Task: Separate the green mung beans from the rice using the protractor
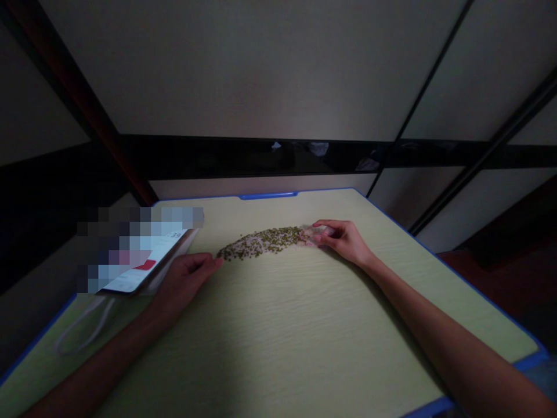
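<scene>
A long strip of small green beans [278, 237], mixed with pale whitish bits, stretches across the table [270, 325]. At its left tip is my left hand [191, 276], thumb and fingertips pinched together at the edge of the beans; whatever they hold is too small to make out. My right hand [346, 239] grips a crumpled, see-through plastic bag [310, 235] at the strip's right end. Whether the bag runs on beneath the beans I cannot tell. Some single beans lie scattered along the strip's edges.
A lit phone [148, 264], partly blurred out, leans on a stand at the left, with a white cord loop [87, 331] in front. Blue trim [270, 196] edges the table. Right behind it rise cabinet panels [261, 69] with a dark glossy band.
</scene>
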`<state>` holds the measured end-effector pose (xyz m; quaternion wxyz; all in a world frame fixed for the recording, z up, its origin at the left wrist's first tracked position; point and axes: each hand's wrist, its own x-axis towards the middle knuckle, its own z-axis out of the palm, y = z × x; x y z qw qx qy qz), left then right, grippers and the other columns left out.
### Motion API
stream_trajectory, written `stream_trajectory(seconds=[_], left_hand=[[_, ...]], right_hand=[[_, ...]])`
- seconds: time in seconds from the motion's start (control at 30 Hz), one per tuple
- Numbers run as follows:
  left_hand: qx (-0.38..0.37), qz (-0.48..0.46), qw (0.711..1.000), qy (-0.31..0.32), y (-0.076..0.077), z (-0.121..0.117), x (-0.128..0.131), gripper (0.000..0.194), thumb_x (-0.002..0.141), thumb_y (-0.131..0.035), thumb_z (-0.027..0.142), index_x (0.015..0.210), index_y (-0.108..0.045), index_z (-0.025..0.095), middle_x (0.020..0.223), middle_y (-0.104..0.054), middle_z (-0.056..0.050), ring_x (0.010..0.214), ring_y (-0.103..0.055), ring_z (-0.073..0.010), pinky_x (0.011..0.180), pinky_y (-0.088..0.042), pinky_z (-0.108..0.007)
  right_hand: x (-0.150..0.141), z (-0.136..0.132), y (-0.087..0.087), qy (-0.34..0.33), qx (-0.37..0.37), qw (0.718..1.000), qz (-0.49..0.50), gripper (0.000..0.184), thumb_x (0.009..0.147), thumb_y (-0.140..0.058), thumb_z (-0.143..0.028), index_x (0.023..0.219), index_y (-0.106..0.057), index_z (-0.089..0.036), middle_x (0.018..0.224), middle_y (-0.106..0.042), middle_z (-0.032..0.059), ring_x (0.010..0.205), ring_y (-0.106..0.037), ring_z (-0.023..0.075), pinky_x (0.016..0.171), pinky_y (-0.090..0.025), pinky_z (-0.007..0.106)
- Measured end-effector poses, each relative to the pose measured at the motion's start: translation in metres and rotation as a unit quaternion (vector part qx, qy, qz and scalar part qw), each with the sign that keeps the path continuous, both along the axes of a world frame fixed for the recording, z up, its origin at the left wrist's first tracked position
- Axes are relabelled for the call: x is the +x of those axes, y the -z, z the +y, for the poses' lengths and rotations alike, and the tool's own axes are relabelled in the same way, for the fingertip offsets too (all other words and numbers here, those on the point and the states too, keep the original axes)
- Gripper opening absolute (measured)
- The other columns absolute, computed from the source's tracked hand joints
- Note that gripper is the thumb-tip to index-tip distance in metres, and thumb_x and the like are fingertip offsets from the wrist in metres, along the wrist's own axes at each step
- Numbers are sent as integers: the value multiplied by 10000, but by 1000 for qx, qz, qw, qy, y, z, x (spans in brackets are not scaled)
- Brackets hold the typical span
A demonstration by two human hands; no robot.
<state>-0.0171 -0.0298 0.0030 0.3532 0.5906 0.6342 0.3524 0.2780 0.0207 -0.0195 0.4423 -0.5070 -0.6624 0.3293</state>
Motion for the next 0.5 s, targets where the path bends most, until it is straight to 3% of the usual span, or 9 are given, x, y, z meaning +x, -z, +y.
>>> stream_trajectory(seconds=[0.5], left_hand=[[3,-10,1000,8,1,2,-1,363,635,-505,450,443,-336,192,397,-263,97,380,-248,-54,360,-168,-190]], right_hand=[[0,2,4,10,14,1000,1,364,621,-632,-326,894,-644,-84,514,-562,-5,445,-451,94,449,-356,226]])
